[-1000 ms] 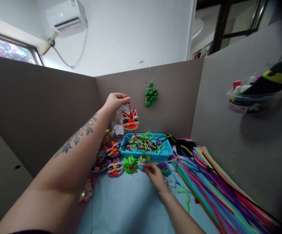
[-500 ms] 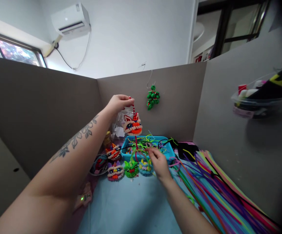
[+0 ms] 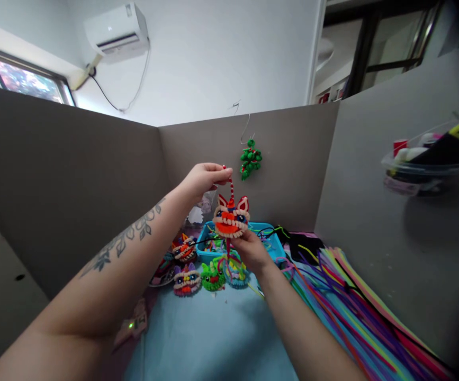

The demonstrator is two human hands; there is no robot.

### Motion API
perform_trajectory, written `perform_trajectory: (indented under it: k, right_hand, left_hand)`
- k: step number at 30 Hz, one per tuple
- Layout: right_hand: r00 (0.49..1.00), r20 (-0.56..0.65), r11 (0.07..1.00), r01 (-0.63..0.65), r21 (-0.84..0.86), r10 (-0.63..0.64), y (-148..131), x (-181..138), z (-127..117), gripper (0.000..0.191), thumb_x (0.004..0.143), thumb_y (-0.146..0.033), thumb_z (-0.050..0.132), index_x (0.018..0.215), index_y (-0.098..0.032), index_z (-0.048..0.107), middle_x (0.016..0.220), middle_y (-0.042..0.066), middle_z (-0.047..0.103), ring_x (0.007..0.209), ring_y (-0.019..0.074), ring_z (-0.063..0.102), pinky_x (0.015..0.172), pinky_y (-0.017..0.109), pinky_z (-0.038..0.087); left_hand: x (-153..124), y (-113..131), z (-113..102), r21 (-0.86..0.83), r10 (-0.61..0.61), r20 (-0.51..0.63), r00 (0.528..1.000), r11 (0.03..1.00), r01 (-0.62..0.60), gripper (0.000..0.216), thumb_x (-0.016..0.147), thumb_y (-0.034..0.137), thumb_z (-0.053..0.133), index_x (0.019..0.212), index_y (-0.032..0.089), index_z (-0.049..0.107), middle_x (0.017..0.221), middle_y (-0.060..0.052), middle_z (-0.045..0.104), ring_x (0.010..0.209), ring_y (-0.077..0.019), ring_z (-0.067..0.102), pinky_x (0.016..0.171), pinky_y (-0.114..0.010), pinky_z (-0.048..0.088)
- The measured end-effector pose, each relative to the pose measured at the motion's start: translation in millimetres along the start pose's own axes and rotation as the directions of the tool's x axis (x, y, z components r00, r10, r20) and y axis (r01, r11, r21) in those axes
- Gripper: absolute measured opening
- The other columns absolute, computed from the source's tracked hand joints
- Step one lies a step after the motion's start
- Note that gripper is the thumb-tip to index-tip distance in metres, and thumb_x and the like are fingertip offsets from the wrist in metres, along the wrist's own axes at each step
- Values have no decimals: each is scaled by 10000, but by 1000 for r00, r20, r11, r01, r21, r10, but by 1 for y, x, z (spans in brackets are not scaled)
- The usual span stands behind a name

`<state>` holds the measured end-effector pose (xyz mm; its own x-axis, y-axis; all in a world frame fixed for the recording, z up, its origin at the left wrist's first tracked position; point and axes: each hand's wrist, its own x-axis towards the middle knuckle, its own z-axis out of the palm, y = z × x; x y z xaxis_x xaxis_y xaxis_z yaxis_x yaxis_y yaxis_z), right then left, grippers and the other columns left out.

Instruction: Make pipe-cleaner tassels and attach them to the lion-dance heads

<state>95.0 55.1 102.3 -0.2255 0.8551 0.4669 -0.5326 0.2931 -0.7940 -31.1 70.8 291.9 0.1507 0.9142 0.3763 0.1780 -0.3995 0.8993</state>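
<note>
My left hand [image 3: 209, 175] pinches the top of a red-and-white cord [image 3: 231, 188]. From that cord hangs an orange and cream pipe-cleaner lion-head ornament [image 3: 231, 221], its face turned towards me, with pink-lined ears and blue-rimmed eyes. Below the ornament, my right hand [image 3: 253, 251] has its fingers closed at the lower edge; the fingertips are partly hidden behind it. Pinkish-red strands dangle beneath. Close under the hands on the table sit more lion heads: a purple-eared one [image 3: 187, 279], a green one [image 3: 213, 276] and a blue-yellow one [image 3: 236, 271].
Behind the hands stands a blue tray [image 3: 280, 252] of pipe-cleaner scraps. An orange lion head [image 3: 184, 248] sits left of it. Long coloured pipe cleaners [image 3: 356, 317] cover the right side. A green ornament [image 3: 250, 159] hangs on the grey partition [image 3: 293, 174].
My left hand has moved right and slightly down with the ornament, which has turned to face me. My right hand has risen from beside the strands to the ornament's lower edge.
</note>
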Motion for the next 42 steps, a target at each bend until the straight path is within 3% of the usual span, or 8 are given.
perform_trajectory:
  k: [7,11,14,17,22,29,33,42]
  right_hand:
    - [968,7,923,-241,300,250,5,-41,15,421,523,-281,887,884,-198,688,872,30,709,719,155,633,628,256,521]
    - [943,-60,897,-289,335,326,15,-69,12,437,533,-293,885,898,-188,669,820,33,707,637,136,619,575,241,509]
    - [933,-60,897,-323,301,356,20,-84,8,416,579,-286,862,929,-194,657,831,40,711,641,143,628,552,237,502]
    - [922,-41,894,-363,262,386,22,-90,7,363,594,-279,846,897,-187,670,792,36,705,589,129,603,525,235,488]
    - [882,11,876,-469,114,471,20,-77,10,268,602,-240,824,818,-134,706,726,47,689,589,120,582,580,243,471]
    - [775,238,801,-597,-27,586,22,-57,11,366,707,-372,746,970,-120,721,889,115,720,730,167,650,766,320,475]
    - [747,211,774,-626,-99,631,26,-55,7,428,737,-393,732,1091,-156,697,962,119,725,796,173,673,851,346,466]
    - [752,217,783,-596,-181,623,26,-53,3,475,776,-381,682,1193,-158,652,970,100,729,841,173,669,855,340,484]
  left_hand:
    - [-36,-71,7,-346,-162,36,986,924,165,275,647,365,800,699,147,641,654,-13,635,586,-84,573,551,-194,415]
    - [-87,-124,6,-372,-147,124,981,910,183,390,751,472,694,995,168,700,1110,-127,676,1030,-213,613,819,-286,474]
    - [-128,-157,8,-418,-82,218,972,893,169,582,760,515,665,1253,216,594,1304,-159,577,1223,-290,509,957,-373,427]
    - [-159,-176,16,-485,-6,301,954,860,158,930,577,453,827,1400,270,434,1392,-154,492,1258,-352,472,991,-416,416]
    - [-178,-195,29,-552,-54,162,985,823,135,1250,442,303,913,1482,337,220,1460,-124,414,1312,-361,415,1054,-415,371]
    - [-179,-224,31,-826,-263,111,958,512,236,851,531,439,860,1295,273,524,1268,-111,612,1124,-295,599,858,-337,525]
    - [-177,-227,29,-866,-405,105,908,412,283,589,633,497,784,1125,204,641,1109,-100,690,997,-270,658,787,-350,558]
    - [-173,-224,29,-922,-543,72,836,285,264,241,722,171,738,956,158,679,913,-53,726,862,-175,680,859,-308,527]
